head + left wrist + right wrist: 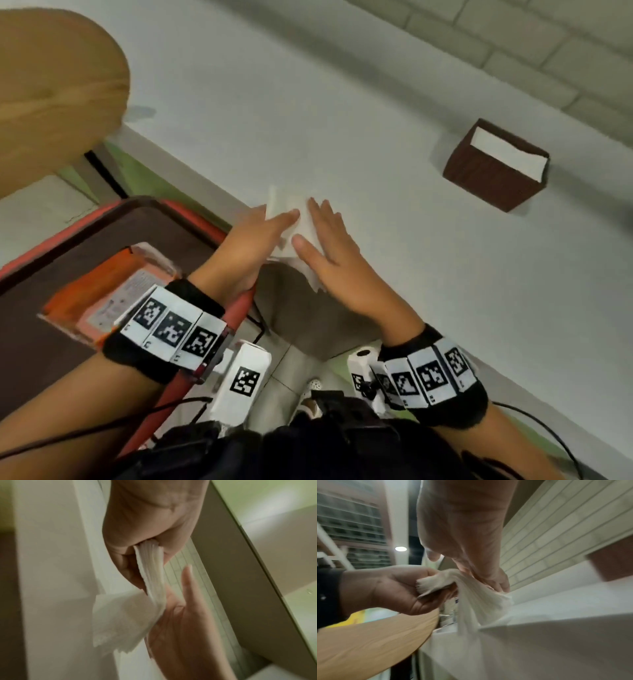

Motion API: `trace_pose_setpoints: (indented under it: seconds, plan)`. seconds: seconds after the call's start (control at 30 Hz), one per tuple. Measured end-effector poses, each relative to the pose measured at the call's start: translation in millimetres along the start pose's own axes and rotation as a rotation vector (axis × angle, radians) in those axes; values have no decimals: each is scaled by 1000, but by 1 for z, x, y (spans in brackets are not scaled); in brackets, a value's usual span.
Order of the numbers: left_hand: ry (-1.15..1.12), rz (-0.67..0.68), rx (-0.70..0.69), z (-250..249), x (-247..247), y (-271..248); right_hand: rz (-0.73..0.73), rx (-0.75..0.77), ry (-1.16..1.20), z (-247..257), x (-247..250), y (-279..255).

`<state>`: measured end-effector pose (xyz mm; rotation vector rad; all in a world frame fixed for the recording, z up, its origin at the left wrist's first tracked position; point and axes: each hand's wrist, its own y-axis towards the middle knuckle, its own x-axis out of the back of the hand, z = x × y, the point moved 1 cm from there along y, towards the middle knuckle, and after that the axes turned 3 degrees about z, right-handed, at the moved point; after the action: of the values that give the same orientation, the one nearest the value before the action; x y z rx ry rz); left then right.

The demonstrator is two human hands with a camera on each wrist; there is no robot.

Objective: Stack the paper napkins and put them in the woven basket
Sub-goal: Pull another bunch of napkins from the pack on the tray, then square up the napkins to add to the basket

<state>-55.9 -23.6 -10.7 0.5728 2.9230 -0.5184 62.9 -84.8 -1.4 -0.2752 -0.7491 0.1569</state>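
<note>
A stack of white paper napkins (286,209) hangs partly over the near edge of the white table (376,102). My left hand (270,222) grips the stack's left side, thumb and fingers pinching the layers (150,566). My right hand (322,236) lies flat against the stack's right side with its fingers straight. In the right wrist view the napkins (476,601) droop over the table edge between the left hand (393,591) and the right hand (471,540). The brown woven basket (493,171) stands on the table to the far right, white napkins (500,154) inside it.
A round wooden tabletop (51,85) is at the upper left. A red-rimmed brown surface (68,246) with an orange packet (102,294) lies below my left wrist. A pale brick wall (513,44) runs behind the table. Cables hang near my body.
</note>
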Motion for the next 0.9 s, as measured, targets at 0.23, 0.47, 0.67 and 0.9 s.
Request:
trace_pose_setpoints:
  seconds: [0.23,0.47,0.67,0.9]
  plan:
    - [-35,355,112,-2,-83,30,-486,-287,732,-86,60,-44]
    - [111,553,68,12,-132,50,-568,-239,1257,-145,86,-85]
    - [453,479,-288,37,-150,57,-819,-164,799,-155,90,-98]
    - [396,446,-289,60,-163,63,-829,-178,893,-164,79,-86]
